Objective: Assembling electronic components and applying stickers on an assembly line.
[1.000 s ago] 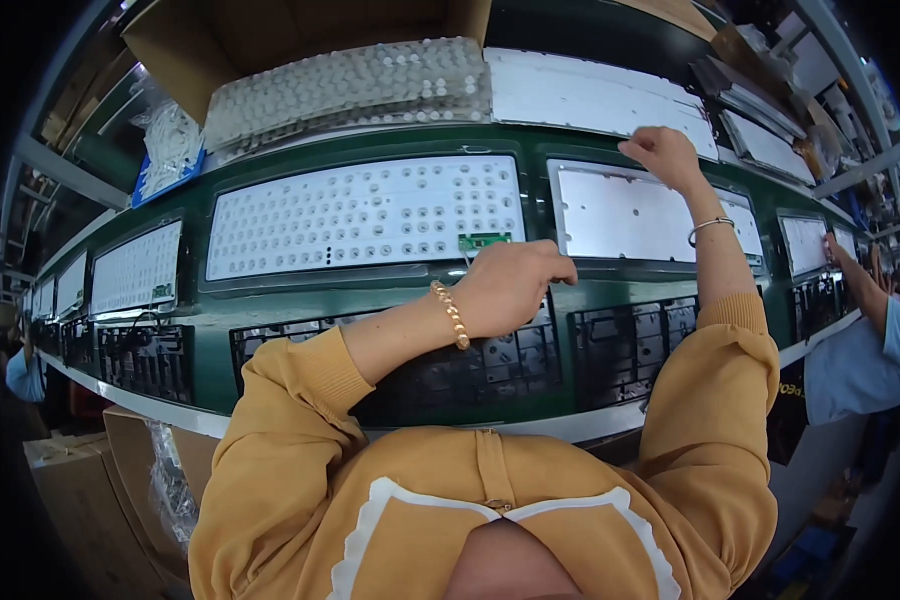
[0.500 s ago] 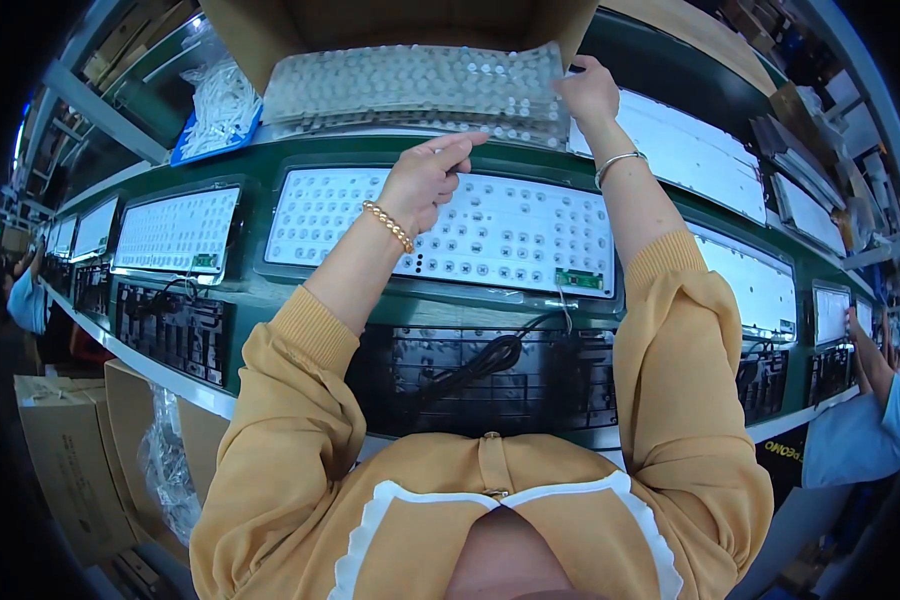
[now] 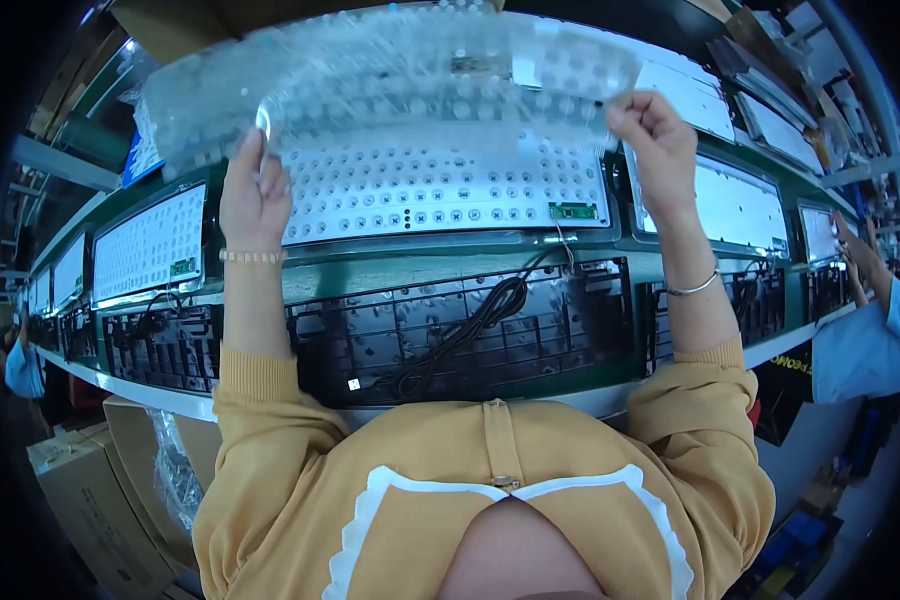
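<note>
A long translucent sheet [image 3: 370, 85], blurred, hangs above the far part of a white key panel [image 3: 440, 195], clamped in the fingers of both hands: the left hand [image 3: 255, 200] pinches its near edge, in from the left end, while the right hand [image 3: 660, 150] grips the right end. Uneven pulling could buckle or crease the sheet; lowering it askew could leave its round spots off the panel's holes; a sagging edge could snag the small green circuit board [image 3: 574, 211] at the panel's near right corner. A green table [image 3: 370, 268] runs the width of the scene, lined with similar panels. Brown cartons [image 3: 90, 505] stand below at left, and a co-worker's pale blue sleeve [image 3: 863, 340] shows at right. Nearest the person lies a black keyboard case [image 3: 355, 325], topped by a bundled black cable [image 3: 492, 308] and a small plug [image 3: 354, 384].
</note>
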Action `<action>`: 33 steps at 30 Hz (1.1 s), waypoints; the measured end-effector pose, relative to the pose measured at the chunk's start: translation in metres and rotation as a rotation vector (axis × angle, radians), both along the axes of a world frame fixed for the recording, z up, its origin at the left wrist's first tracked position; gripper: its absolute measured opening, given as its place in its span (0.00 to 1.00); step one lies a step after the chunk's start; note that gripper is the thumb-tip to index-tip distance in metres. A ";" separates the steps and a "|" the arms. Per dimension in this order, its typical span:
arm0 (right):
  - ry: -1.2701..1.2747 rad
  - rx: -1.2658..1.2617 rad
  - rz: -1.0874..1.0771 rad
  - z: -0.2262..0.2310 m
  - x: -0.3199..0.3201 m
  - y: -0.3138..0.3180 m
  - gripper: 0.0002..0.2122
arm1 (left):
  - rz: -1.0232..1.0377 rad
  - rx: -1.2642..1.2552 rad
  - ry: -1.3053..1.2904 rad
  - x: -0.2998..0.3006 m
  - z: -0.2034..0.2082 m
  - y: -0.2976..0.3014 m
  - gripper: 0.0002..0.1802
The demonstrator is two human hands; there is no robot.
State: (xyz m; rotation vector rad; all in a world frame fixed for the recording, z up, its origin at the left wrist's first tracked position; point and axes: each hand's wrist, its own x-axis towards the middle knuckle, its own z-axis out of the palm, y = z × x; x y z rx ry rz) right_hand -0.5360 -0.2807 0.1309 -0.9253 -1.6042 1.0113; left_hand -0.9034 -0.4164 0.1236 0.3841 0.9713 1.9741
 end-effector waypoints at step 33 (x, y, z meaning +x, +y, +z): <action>-0.972 0.654 0.058 -0.060 -0.053 -0.081 0.18 | -0.664 -0.318 1.152 0.090 0.019 -0.004 0.11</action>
